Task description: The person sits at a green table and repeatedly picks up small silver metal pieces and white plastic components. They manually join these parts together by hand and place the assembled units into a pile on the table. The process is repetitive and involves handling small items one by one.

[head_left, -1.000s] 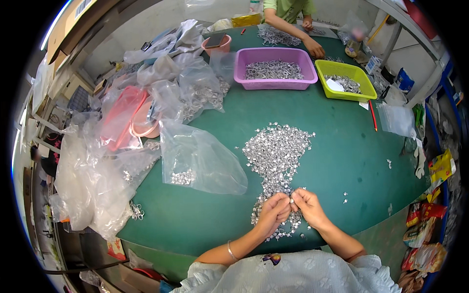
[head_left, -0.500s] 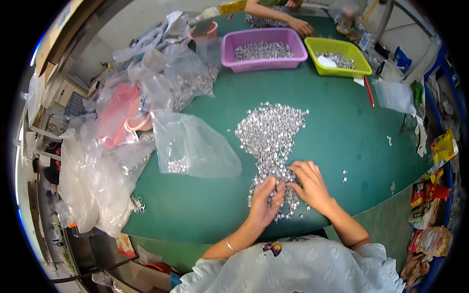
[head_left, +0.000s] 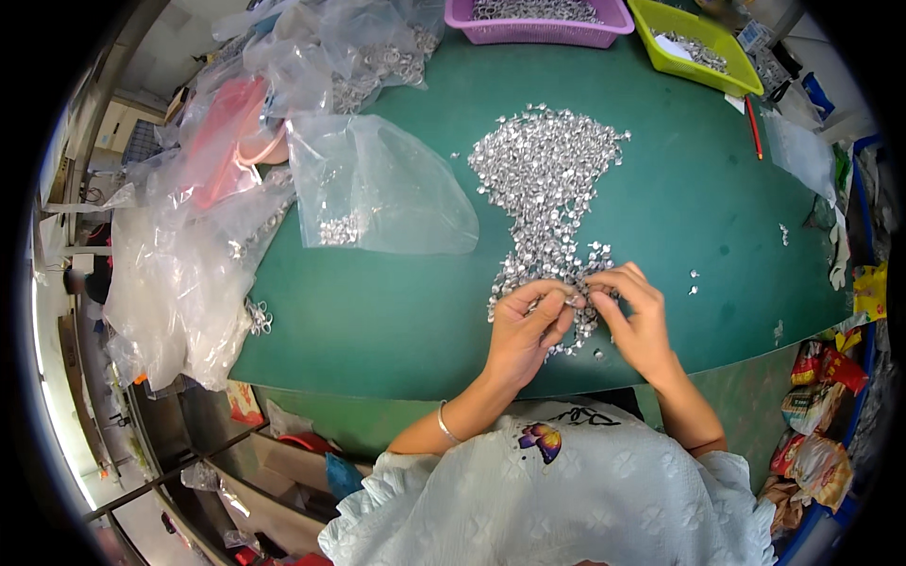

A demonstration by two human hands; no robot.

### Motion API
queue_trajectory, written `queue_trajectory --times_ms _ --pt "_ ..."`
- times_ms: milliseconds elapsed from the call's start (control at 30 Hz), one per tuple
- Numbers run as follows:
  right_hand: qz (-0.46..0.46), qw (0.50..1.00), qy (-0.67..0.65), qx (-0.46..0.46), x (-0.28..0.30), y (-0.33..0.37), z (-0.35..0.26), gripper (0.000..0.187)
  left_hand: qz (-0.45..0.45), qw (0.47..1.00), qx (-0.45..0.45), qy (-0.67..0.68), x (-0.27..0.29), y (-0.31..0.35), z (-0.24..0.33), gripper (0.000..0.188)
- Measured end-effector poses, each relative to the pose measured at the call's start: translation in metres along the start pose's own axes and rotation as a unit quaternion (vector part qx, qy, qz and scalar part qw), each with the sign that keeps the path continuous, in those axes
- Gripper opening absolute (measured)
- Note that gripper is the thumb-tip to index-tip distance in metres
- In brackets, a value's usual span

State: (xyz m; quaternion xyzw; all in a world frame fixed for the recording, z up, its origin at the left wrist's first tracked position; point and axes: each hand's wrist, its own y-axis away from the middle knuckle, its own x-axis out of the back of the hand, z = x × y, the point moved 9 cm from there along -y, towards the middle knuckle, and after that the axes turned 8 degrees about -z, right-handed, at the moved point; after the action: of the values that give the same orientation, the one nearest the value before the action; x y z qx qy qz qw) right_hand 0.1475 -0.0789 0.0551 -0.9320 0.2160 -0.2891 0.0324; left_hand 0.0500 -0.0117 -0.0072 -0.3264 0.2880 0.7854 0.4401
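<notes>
A heap of small silver metal pieces (head_left: 547,165) runs down the table toward me, narrowing in the middle. Over its near end, my left hand (head_left: 530,330) is closed with thumb and fingertips pinching small silver metal pieces. My right hand (head_left: 640,316) meets it from the right, its thumb and fingertips drawn together beside the left fingertips. What the right fingers hold, if anything, is too small to make out. Several loose pieces lie beneath and around both hands. To the left, a clear plastic bag (head_left: 396,189) lies flat with a few silver pieces inside.
Purple (head_left: 547,36) and yellow-green (head_left: 694,71) baskets of metal pieces stand at the far side. Clear bags (head_left: 179,292) and a pink container (head_left: 222,141) crowd the left. A red pen (head_left: 754,127) lies far right; snack packets (head_left: 816,406) sit beyond the table's right edge.
The view has tipped downward, so the table sits higher in the picture and the other person's arm is out of sight. My right fingertips have come in close to my left ones.
</notes>
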Motion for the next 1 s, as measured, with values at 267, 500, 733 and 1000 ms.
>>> queue_trajectory --times_ms 267,500,733,1000 --pt "0.083 0.992 -0.058 0.073 0.026 0.01 -0.049 0.026 0.005 0.998 -0.033 -0.058 -0.033 0.008 0.007 0.017" --pt "0.126 0.985 0.009 0.121 0.037 0.022 -0.062 0.026 -0.013 0.997 -0.01 -0.074 -0.045 0.013 0.005 0.018" --pt "0.143 0.984 -0.076 0.074 0.046 0.033 -0.048 0.02 0.015 0.993 0.017 -0.112 -0.055 0.015 0.004 0.019" --pt "0.238 0.963 -0.117 -0.054 0.092 0.062 0.027 0.01 0.036 0.987 0.09 -0.127 -0.045 0.001 -0.027 0.019"
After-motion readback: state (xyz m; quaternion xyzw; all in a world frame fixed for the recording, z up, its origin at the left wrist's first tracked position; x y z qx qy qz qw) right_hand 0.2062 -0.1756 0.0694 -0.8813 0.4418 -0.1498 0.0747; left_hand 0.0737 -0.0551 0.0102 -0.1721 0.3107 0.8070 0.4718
